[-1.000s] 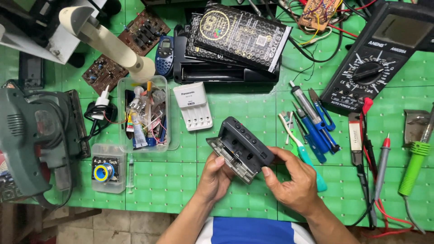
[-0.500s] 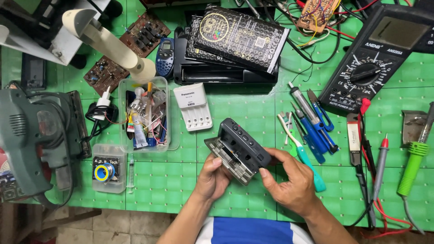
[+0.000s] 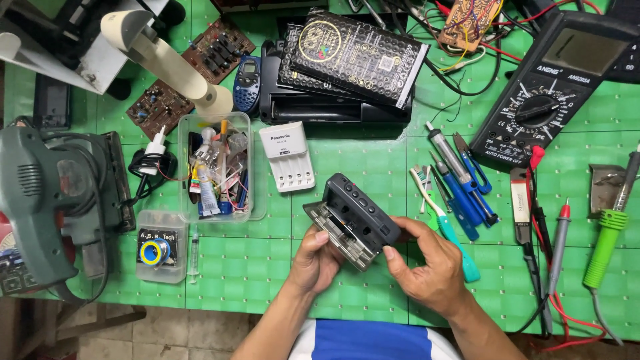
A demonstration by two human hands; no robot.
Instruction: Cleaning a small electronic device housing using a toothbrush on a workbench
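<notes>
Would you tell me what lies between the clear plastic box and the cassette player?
In the head view, a white battery charger lies between the box and the player.

Dark grey cassette player (image 3: 357, 217), lid open, tilted above green mat

Dark grey cassette player (image 3: 357, 215), green mat (image 3: 267, 260)
</notes>
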